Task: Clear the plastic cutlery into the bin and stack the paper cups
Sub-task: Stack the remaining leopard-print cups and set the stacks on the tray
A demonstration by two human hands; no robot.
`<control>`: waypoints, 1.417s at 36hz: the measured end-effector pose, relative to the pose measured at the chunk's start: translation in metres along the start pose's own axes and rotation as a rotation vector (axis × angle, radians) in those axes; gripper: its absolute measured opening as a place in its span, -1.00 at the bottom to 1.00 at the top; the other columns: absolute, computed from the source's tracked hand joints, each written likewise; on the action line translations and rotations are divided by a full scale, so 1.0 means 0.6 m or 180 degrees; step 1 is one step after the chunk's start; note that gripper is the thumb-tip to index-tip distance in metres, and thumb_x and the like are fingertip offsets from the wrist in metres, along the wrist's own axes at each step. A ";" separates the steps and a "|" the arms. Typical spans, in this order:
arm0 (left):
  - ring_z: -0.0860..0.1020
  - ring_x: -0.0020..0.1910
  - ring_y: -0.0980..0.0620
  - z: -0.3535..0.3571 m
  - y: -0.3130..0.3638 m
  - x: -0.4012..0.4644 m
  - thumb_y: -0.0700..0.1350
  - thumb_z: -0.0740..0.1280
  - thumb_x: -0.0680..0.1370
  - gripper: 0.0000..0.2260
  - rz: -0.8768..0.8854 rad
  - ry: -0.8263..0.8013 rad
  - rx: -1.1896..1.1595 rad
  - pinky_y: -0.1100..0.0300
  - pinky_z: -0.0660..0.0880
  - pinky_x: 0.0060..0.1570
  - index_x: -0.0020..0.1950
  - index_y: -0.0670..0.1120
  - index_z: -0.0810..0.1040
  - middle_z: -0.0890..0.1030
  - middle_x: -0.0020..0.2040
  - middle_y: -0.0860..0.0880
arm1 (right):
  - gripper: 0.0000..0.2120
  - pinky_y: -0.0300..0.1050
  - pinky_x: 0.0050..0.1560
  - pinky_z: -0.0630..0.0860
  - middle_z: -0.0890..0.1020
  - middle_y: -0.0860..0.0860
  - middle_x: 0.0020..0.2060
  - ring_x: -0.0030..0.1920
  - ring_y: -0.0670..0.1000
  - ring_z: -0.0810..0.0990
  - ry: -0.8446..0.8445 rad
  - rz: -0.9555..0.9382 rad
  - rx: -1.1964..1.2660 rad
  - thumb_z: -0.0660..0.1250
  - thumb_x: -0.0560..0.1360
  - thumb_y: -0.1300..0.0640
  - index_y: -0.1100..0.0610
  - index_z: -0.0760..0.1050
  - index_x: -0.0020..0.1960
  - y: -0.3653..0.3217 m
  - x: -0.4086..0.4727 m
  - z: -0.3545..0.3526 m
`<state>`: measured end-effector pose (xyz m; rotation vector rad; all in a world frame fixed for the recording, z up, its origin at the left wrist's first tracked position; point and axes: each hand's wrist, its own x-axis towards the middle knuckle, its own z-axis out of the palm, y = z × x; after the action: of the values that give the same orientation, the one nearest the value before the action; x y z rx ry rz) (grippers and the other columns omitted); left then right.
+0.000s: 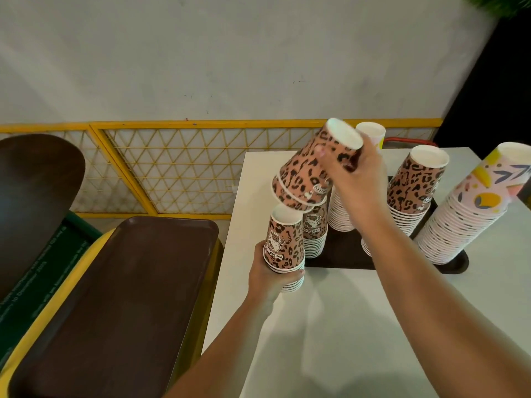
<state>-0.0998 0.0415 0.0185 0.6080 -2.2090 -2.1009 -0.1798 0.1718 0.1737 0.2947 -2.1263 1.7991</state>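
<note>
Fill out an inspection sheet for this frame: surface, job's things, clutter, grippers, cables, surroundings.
Surface: white table, bare at the near side; dark tray at the far side holds cup stacks.
Job's things: short leopard stack upside down in the left hand; tilted leopard cups in the right hand, just above that stack. More stacks: leopard stack, pastel stack. No cutlery seen.
Clutter: nothing seen.
Grippers: both hands closed on cups.
Cables: nothing seen.
Surroundings: yellow bin with brown tray on top at left; yellow lattice fence; grey wall.
</note>
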 end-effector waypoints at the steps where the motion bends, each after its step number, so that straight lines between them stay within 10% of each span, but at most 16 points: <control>1: 0.53 0.08 0.10 -0.001 -0.001 0.001 -0.32 0.61 0.20 -0.29 -0.0007 0.0014 0.0001 0.21 0.49 0.00 0.18 0.10 0.36 0.56 0.09 0.09 | -0.54 -0.07 0.08 0.56 0.61 -0.04 0.05 0.07 -0.09 0.58 0.0151 -0.0020 0.0023 0.43 0.39 -0.05 0.07 0.42 0.22 -0.002 0.008 -0.002; 15: 0.55 0.08 0.10 -0.002 -0.001 0.011 -0.34 0.60 0.20 -0.30 0.0015 0.0081 -0.0097 0.20 0.51 0.00 0.16 0.11 0.37 0.57 0.08 0.09 | -0.47 -0.39 -0.09 0.34 0.55 0.00 0.05 0.03 -0.06 0.49 0.0029 -0.0188 -0.0994 0.46 0.37 -0.02 0.15 0.40 0.24 0.088 0.021 0.016; 25: 0.55 0.10 0.10 0.003 0.008 0.006 -0.34 0.60 0.20 -0.28 0.0103 0.0082 -0.0108 0.24 0.49 -0.02 0.22 0.06 0.38 0.57 0.11 0.07 | -0.35 -0.46 0.14 0.31 0.46 0.01 0.25 0.26 -0.08 0.42 -0.0143 -0.0271 -0.0816 0.42 0.37 -0.13 0.13 0.31 0.34 0.088 -0.028 0.023; 35: 0.56 0.03 0.20 0.017 0.028 -0.008 -0.31 0.61 0.22 -0.30 0.0164 0.0069 -0.0188 0.37 0.47 -0.11 0.20 0.07 0.38 0.57 0.05 0.14 | -0.35 -0.19 0.18 0.40 0.47 -0.09 0.18 0.17 -0.11 0.43 -0.1137 -0.0165 -0.0942 0.47 0.29 -0.14 -0.02 0.33 0.30 0.073 -0.090 0.033; 51: 0.54 0.07 0.10 0.012 0.026 -0.010 -0.29 0.62 0.18 -0.31 0.0198 0.0022 -0.0013 0.30 0.48 -0.11 0.19 0.04 0.40 0.57 0.07 0.08 | -0.48 -0.49 -0.04 0.39 0.55 -0.06 0.04 0.05 -0.12 0.50 -0.0620 -0.0400 -0.0773 0.45 0.37 -0.04 0.09 0.40 0.25 0.037 -0.056 0.016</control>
<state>-0.1001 0.0503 0.0342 0.5381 -2.1896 -2.0699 -0.1581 0.1641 0.1392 0.5464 -2.3720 1.4765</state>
